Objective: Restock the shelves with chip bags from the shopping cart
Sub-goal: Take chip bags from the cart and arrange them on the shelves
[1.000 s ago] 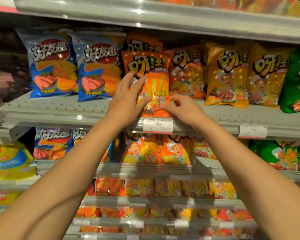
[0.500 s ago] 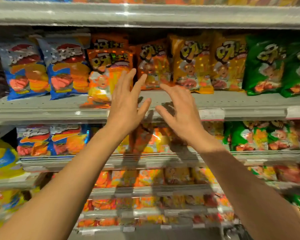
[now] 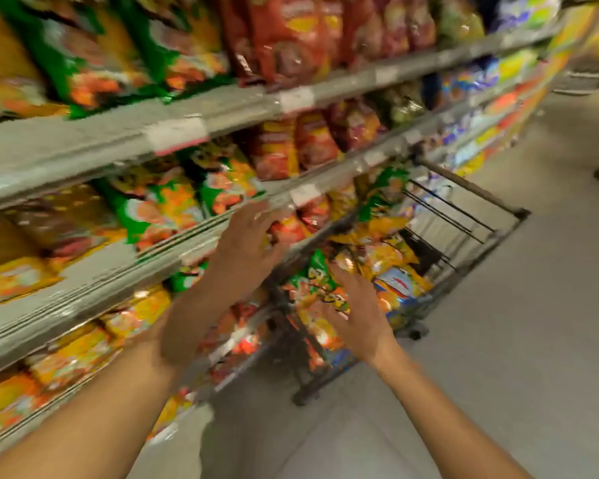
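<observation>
Nearest, both bare hands reach out empty with fingers spread and loose, the left hand [image 3: 248, 243] before the grey metal shelves [image 3: 94, 140], the right hand [image 3: 357, 316] over the dark wire shopping cart [image 3: 464, 216] beyond. Glossy yellow, green and blue chip bags [image 3: 377, 236] lie heaped in the cart at mixed angles; blur hides their long axes.

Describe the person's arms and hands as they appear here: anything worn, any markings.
Both forearms are bare as far as the frame shows, with no sleeves in view. The left hand and right hand wear no gloves. No watch, bracelet or ring is visible, though motion blur could hide something small. No markings can be made out.
</observation>
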The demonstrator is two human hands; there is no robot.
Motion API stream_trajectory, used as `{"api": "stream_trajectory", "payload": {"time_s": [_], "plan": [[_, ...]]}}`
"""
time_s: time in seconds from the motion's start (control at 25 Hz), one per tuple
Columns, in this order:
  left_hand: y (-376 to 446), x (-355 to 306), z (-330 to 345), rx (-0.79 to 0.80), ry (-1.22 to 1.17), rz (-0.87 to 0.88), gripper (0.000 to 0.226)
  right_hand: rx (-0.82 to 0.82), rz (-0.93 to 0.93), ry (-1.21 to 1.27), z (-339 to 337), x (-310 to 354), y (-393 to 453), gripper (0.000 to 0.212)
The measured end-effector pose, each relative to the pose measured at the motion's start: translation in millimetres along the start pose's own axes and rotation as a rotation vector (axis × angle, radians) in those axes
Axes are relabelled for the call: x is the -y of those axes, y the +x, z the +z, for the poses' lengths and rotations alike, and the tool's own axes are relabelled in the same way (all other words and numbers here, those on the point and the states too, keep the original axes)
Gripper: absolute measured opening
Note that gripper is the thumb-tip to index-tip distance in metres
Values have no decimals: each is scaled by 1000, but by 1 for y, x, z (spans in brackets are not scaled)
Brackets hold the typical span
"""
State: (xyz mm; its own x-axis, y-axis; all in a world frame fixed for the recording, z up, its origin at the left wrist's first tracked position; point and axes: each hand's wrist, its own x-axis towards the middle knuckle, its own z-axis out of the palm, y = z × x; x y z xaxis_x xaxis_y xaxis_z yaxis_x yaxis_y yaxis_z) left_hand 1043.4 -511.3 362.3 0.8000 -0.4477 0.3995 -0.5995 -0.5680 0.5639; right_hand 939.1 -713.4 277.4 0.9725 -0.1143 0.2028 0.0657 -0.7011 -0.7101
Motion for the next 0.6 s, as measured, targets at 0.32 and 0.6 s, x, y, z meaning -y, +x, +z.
{"api": "stream_trajectory", "payload": {"time_s": [0.32, 0.6], "plan": [[94, -13, 147, 378, 23, -17, 50, -91, 326, 26, -64, -123, -7, 61], [205, 40, 233, 515, -260, -335, 42, -101, 663, 212, -69, -195, 56, 65]]}}
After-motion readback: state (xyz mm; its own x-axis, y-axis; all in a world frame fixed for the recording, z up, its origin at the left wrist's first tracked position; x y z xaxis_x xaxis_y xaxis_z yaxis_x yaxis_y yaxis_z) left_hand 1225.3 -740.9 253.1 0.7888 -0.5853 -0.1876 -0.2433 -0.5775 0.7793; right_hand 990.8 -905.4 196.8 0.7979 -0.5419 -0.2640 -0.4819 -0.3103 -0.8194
